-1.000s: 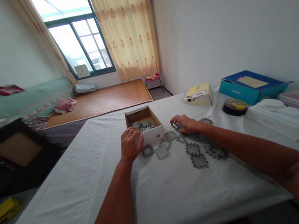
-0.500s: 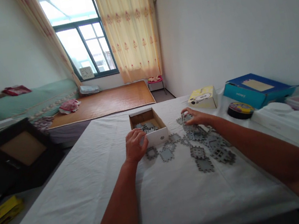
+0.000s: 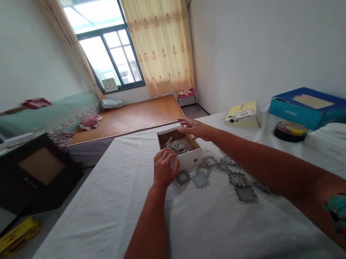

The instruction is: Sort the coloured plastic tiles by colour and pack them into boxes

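Observation:
A small open cardboard box (image 3: 190,159), white outside and brown inside, stands on the white-covered table. Grey notched plastic pieces (image 3: 178,147) lie heaped in it. My left hand (image 3: 165,167) has its fingers curled over the box's near left rim, gripping it. Over the far right edge of the box reaches my right hand (image 3: 197,129), its fingers stretched out and apart, with nothing seen in them. In front of the box, flat grey square pieces with toothed edges (image 3: 246,194) are spread on the cloth. My right forearm covers part of that spread.
On the table's right side are a yellow box (image 3: 243,116), a blue box (image 3: 311,106), a round black tin (image 3: 290,131) and a white moulded package (image 3: 345,151). A dark cabinet (image 3: 31,175) stands left of the table, with a yellow carton (image 3: 14,240) on the floor.
My right hand has moved left from the scattered pieces to the box, and the piece it held is out of its fingers. My left hand still grips the rim. The view has shifted slightly left.

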Available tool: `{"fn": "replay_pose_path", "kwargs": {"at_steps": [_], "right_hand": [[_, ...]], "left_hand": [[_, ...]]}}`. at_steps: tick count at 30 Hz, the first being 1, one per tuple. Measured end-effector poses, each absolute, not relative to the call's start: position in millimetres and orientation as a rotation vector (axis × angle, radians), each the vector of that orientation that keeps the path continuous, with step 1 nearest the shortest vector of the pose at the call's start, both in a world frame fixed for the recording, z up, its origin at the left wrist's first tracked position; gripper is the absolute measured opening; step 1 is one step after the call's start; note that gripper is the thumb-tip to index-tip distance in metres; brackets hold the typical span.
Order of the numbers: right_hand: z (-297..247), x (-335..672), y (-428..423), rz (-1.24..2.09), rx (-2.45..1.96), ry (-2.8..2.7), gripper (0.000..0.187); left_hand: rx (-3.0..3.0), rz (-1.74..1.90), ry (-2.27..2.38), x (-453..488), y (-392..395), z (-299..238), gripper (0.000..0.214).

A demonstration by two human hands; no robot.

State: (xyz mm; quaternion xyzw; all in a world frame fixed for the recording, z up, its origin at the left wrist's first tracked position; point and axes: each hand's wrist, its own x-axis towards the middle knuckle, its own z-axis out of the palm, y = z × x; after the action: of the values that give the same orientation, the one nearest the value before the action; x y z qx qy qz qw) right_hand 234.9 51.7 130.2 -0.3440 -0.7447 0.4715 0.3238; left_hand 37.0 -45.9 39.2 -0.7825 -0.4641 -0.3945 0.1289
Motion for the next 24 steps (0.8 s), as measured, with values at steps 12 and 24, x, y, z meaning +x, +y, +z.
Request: {"fn": "replay_pose_path", "kwargs": {"at_steps": [12,24], "right_hand": [[74,461,1,0.709,-1.307,-2.794,0.116],[47,425,28,0.586,-1.352,-2.901,0.141]], "left_hand": [[-2.259,-1.182,-1.313,35,-37,36,0.011],[-2.250,-1.158,-1.301,35,-37,39,0.011]]}}
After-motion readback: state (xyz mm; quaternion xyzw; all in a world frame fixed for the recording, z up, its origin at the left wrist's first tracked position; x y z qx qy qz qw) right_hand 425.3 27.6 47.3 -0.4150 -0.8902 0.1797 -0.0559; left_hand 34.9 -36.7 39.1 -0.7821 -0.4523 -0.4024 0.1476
